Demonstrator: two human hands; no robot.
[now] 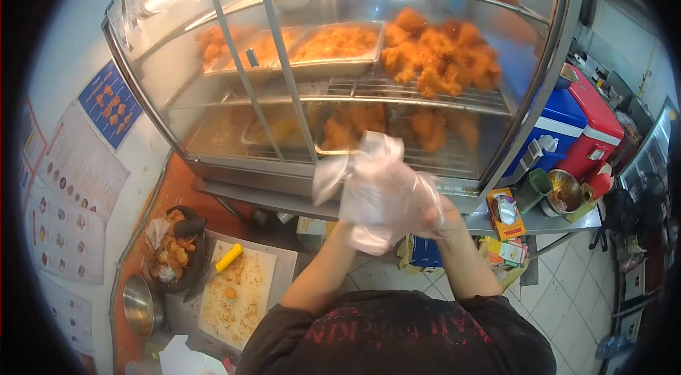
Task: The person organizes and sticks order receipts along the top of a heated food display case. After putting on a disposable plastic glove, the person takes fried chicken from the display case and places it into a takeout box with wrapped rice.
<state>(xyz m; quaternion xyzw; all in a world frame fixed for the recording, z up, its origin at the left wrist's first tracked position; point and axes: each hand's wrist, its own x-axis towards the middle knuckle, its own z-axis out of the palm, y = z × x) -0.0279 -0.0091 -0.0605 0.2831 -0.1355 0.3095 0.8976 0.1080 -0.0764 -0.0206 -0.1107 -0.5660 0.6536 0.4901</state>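
My two hands are close together in front of the heated display cabinet (397, 187), wrapped in loose clear plastic that looks like disposable gloves (379, 155). Motion smears them. My left hand (362, 201) is covered by the crinkled plastic, so its fingers do not show. Against its side lies my right hand (428, 208), with shiny plastic over it too; its fingers are blurred. Behind the glass, a heap of fried chicken (443, 56) sits on a wire rack, and metal trays (340, 45) hold more breaded pieces.
At lower left, a white cutting board (241, 297) with crumbs carries a yellow-handled knife (228, 258). Near it are a dark mortar (188, 261) of chicken scraps and a steel bowl (142, 304). Blue (550, 130) and red coolers (592, 120) stand right, beside a sauce bowl (564, 191).
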